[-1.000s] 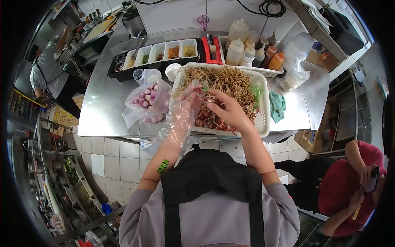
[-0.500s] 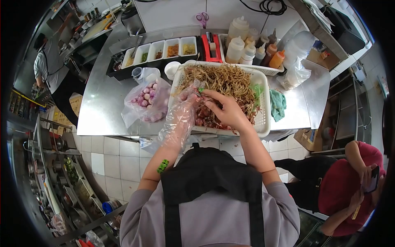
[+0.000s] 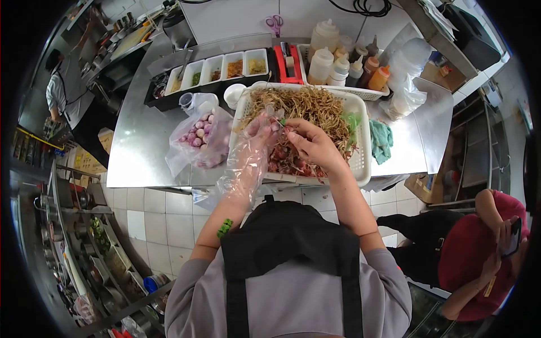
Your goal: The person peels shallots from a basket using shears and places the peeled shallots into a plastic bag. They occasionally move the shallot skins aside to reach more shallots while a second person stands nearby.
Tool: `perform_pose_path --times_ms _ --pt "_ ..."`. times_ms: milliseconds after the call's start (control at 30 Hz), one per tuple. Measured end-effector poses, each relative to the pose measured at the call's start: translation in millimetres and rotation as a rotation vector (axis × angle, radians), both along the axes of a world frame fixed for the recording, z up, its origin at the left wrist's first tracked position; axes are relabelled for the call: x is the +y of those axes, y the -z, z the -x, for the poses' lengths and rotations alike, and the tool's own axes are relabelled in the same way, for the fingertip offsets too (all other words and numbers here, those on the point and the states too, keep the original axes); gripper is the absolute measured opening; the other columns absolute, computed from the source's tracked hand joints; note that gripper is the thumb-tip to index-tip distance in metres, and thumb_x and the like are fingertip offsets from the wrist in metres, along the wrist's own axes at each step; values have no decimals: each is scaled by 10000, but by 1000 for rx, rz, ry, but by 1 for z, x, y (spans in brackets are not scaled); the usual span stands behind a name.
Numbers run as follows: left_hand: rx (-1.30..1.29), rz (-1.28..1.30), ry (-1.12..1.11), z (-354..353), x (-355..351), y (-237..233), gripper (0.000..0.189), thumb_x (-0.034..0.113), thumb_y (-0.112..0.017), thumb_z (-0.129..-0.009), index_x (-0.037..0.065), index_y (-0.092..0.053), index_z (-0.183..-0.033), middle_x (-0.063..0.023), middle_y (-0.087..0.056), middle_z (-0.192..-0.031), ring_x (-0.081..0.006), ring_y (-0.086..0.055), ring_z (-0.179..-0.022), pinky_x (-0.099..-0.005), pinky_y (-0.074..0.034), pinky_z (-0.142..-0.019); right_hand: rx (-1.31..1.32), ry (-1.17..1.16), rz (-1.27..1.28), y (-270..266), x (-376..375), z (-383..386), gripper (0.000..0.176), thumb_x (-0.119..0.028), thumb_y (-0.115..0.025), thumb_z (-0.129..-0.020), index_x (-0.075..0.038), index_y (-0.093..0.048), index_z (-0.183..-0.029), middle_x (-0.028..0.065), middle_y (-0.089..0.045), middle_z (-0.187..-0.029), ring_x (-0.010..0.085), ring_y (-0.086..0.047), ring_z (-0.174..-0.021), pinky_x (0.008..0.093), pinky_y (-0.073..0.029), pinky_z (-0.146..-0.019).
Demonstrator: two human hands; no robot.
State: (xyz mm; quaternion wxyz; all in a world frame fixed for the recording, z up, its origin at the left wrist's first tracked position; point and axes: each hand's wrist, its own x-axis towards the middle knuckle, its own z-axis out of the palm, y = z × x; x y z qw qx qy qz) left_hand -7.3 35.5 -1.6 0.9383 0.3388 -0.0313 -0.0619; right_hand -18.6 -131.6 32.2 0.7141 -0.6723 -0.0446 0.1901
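My left hand, in a loose clear plastic glove, is closed around a small pinkish shallot above the white basket. Close against it, my right hand is bare, its thumb and fingers pinched at the shallot. A small bright green piece shows between the fingertips; what it belongs to is hidden. Below my hands lie reddish unpeeled shallots, with a heap of dry brown stalks behind them. To the left, a plastic bag holds peeled purple-white shallots.
Behind the basket stand a black rack of white condiment tubs, a red holder and a tray of squeeze bottles. A green cloth lies right. A person in red holds a phone at right; another person stands far left.
My right hand has shifted slightly, its fingers drawn closer together at the shallot. My left hand has turned a little and stays above the basket.
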Motion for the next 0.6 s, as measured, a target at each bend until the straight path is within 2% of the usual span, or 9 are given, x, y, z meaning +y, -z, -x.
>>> perform_pose_path --times_ms 133,200,300,433,500,600 --pt "109 -115 -1 3 -2 -4 384 61 -620 -857 -23 -497 -1211 -106 -581 -1099 -174 -581 -987 -289 -469 -904 -144 160 95 6 13 0 280 -160 -582 -906 -67 -570 -1170 44 -621 -868 98 -531 -781 254 -449 -721" --pt "39 -132 -12 8 -5 -9 359 82 -637 -856 -20 -522 -1180 -96 -583 -1097 -168 -584 -981 -280 -473 -894 -435 202 151 8 18 2 289 -148 -598 -892 -51 -576 -1163 54 -640 -934 108 -550 -834 262 -454 -764" --pt "68 -145 -15 6 -3 -9 327 80 -630 -862 -16 -536 -1160 -86 -584 -1097 -167 -587 -980 -282 -477 -893 -363 157 189 1 20 4 292 -139 -607 -883 -33 -579 -1154 57 -647 -977 117 -563 -863 268 -456 -792" --pt "99 -113 -48 10 -2 -12 300 80 -617 -872 -14 -543 -1147 -85 -587 -1090 -167 -587 -985 -285 -480 -894 -272 174 178 -7 20 3 289 -146 -611 -882 -42 -586 -1151 59 -648 -957 117 -565 -837 269 -459 -776" --pt "77 -75 -19 12 -1 -17 275 84 -610 -878 -6 -553 -1131 -83 -591 -1080 -168 -585 -990 -291 -474 -905 -129 157 127 -18 20 6 283 -150 -614 -880 -51 -594 -1144 60 -650 -942 120 -570 -834 264 -456 -778" --pt "112 -37 -32 12 -3 -26 251 80 -602 -880 7 -562 -1117 -74 -602 -1049 -139 -597 -942 -245 -502 -833 -221 175 185 -4 18 1 279 -151 -619 -877 -53 -599 -1138 70 -652 -935 123 -578 -827 265 -457 -773"
